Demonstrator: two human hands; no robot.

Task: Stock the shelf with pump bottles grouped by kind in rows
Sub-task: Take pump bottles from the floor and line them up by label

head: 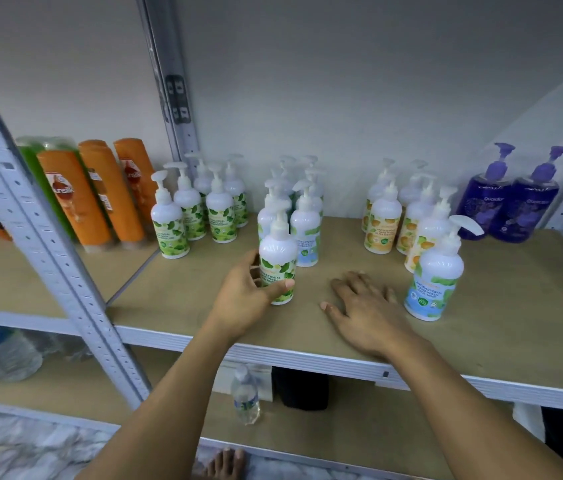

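gripping a green-label pump bottle (277, 252) low on its body, the left hand (246, 295) is curling thumb and fingers round it. the bottle is standing upright near the front of the shelf (522, 306), just ahead of the blue-label row (305, 225). the right hand (366, 306) is lying flat on the board, fingers spread, holding nothing, just beside a lone blue-label bottle (434, 275). green-label bottles (197, 213) are standing back left, orange-label bottles (385, 220) back right, purple bottles (512, 202) beyond them.

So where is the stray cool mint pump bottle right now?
Head view, right of centre: the cool mint pump bottle stands upright just right of the right hand, in front of the orange-label row.
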